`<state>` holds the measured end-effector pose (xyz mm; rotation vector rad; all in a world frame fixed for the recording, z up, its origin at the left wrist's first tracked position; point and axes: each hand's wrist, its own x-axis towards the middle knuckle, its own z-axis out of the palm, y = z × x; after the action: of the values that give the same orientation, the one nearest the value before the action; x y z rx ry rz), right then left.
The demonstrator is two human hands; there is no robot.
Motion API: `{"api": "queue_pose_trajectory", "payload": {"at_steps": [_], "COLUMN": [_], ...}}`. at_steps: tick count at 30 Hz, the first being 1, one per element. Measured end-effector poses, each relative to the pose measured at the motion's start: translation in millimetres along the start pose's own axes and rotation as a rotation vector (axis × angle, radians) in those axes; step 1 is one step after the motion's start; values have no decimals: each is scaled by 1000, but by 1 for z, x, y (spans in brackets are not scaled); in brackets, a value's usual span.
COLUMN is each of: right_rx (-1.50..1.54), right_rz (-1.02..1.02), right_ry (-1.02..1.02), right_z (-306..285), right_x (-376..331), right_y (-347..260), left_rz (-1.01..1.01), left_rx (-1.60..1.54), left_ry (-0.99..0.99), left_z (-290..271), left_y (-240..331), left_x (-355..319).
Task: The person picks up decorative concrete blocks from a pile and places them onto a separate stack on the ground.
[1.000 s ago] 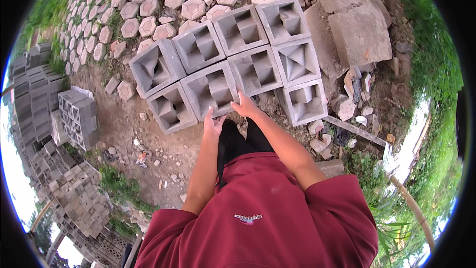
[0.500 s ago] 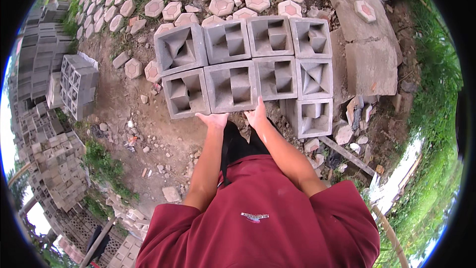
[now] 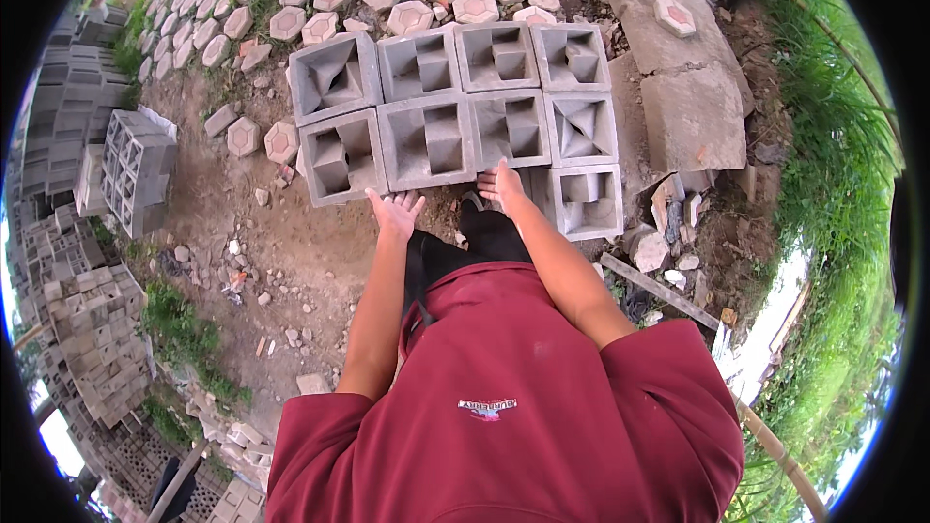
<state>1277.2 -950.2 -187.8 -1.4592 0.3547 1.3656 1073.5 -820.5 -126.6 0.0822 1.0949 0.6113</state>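
Square grey concrete vent blocks stand together in two rows, their hollow faces turned up toward me. My left hand (image 3: 396, 213) is at the near edge of the front row, fingers spread with nothing in them, just below the second front block (image 3: 384, 142) and the left-end front block (image 3: 307, 165). My right hand (image 3: 500, 184) lies against the near side of the third front block (image 3: 544, 136), its fingers stretched out and not wrapped round anything. One more block (image 3: 617, 203) stands nearer to me at the right end.
Hexagonal pavers (image 3: 476, 8) cover the ground beyond the blocks. Cracked concrete slabs (image 3: 693, 121) and broken rubble (image 3: 649, 249) lie to the right, with grass past them. On the left are a small stack of vent blocks (image 3: 145, 165) and larger piles (image 3: 92, 329).
Both hands have loosened from the second front block; the left has drawn back from it with its fingers spreading. That block now sits flush in the row. The view has shifted slightly.
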Motion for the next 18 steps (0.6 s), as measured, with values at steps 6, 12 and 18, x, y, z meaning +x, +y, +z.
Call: {"api": "queue_pose_trajectory", "payload": {"at_steps": [6, 12, 18], "right_rx": [-56, -112, -237], "right_rz": [-101, -173, -185], "right_ry": [-86, -95, -153], "right_z": [-3, 2, 25], "right_x": [-34, -60, -112], "right_y": [-23, -20, 39], "left_rz": [15, 98, 142], "left_rx": [46, 314, 241], "left_ry": [-38, -194, -160], "left_z": [-4, -25, -84], "left_y": [3, 13, 5], "left_x": [-26, -59, -123]}}
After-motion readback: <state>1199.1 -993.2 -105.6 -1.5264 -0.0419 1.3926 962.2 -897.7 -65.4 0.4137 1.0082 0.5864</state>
